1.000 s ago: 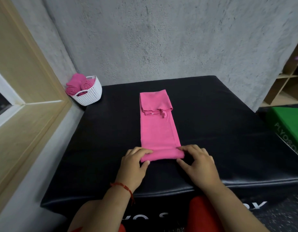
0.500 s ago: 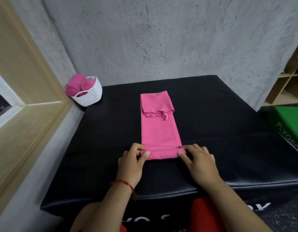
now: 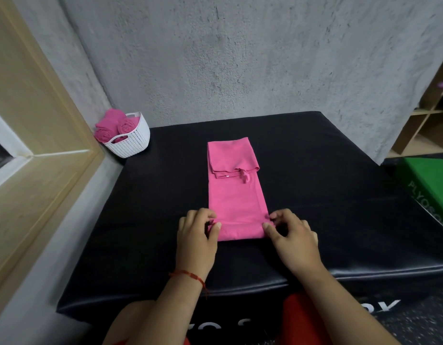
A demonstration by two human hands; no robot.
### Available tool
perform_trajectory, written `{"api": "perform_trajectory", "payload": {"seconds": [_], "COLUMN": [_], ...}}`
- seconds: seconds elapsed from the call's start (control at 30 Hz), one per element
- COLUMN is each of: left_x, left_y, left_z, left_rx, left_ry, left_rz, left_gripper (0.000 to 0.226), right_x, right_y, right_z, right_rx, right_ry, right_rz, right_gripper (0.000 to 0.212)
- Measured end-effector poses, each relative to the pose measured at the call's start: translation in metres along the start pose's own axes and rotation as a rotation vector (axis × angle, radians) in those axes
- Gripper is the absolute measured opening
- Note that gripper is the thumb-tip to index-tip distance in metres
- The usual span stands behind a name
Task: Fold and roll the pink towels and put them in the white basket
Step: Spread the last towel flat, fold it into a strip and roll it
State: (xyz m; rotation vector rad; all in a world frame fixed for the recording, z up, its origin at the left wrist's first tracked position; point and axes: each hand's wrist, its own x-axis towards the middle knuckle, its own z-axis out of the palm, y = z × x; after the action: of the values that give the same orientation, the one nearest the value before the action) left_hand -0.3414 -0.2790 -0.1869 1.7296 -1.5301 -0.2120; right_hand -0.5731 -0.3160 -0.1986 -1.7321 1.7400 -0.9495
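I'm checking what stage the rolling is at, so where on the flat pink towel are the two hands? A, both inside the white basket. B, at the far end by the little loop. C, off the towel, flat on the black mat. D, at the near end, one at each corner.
D: the left hand and the right hand each pinch a near corner of the pink towel, and nothing touches its far end.

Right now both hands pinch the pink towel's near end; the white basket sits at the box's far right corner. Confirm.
Wrong corner: the head view shows the white basket at the far left. Left hand and right hand do pinch the pink towel.
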Motion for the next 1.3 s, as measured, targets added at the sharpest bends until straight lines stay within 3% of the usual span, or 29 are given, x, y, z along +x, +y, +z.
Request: {"api": "perform_trajectory", "payload": {"seconds": [0.1,0.3,0.37,0.6,0.83,1.17,1.3], "left_x": [-0.002,-0.011,-0.009,-0.001,0.004,0.008,0.012], "left_y": [0.000,-0.009,-0.010,-0.013,-0.015,-0.015,-0.011], "left_z": [-0.001,-0.018,-0.016,-0.008,-0.005,-0.003,0.000], "left_rx": [0.027,0.110,0.121,-0.065,0.030,-0.083,-0.034], "left_ry": [-0.082,-0.248,-0.252,-0.209,-0.266,-0.230,-0.169], "left_rz": [0.162,0.173,0.135,-0.105,-0.124,-0.306,-0.252], "left_gripper": [0.027,0.035,0.041,0.030,0.029,0.024,0.011], "right_x": [-0.001,0.000,0.000,-0.003,0.001,-0.001,0.000], "right_y": [-0.003,0.001,0.001,0.007,0.008,0.006,-0.001], "right_z": [0.003,0.003,0.003,-0.001,0.004,0.004,0.007], "right_rx": [0.008,-0.003,-0.027,-0.201,-0.343,-0.380,-0.230], "right_ry": [0.017,0.036,0.044,0.019,0.018,0.029,0.053], "right_rz": [-0.014,-0.017,-0.034,-0.171,-0.198,-0.166,-0.157], "right_gripper": [0.011,0.017,0.019,0.028,0.047,0.043,0.028]}}
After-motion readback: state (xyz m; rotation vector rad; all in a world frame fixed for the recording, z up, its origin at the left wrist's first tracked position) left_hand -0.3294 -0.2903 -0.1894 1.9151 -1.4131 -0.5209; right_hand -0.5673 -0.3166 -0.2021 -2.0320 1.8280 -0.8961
